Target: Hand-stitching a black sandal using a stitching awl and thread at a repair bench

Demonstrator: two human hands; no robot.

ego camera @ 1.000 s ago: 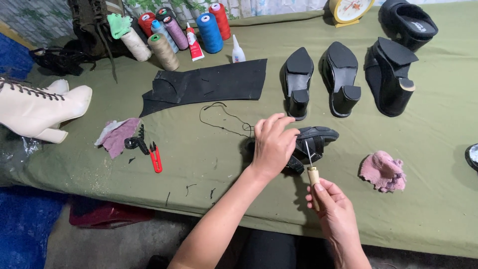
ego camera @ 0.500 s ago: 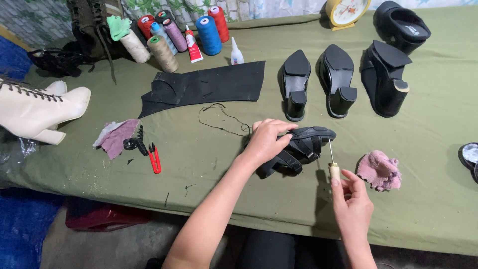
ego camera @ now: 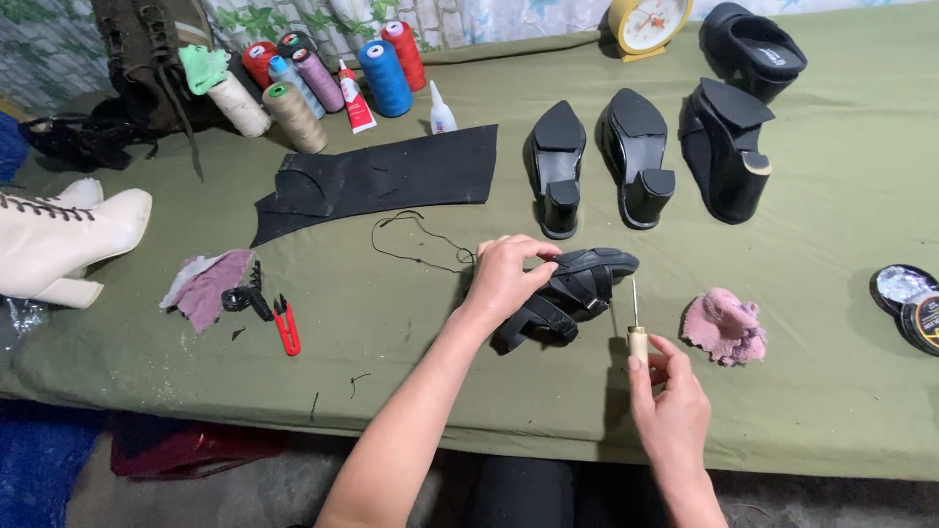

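My left hand (ego camera: pixel 507 279) grips a black strappy sandal (ego camera: pixel 577 291) that lies on its side on the green table (ego camera: pixel 391 323). My right hand (ego camera: pixel 670 406) holds a stitching awl (ego camera: pixel 635 328) by its pale wooden handle, metal point up, just right of the sandal and apart from it. A thin black thread (ego camera: pixel 416 240) trails from the sandal to the left.
A pink cloth (ego camera: pixel 725 327) lies right of the awl. Three black shoes (ego camera: pixel 636 156) stand behind. A black leather piece (ego camera: pixel 381 181), thread spools (ego camera: pixel 323 83), glue bottle (ego camera: pixel 442 112), red snips (ego camera: pixel 286 325), a cream boot (ego camera: pixel 59 244) and polish tins (ego camera: pixel 910 303) surround them.
My right hand drew the awl out of the sandal and moved it to the right. My left hand shifted its grip and turned the sandal.
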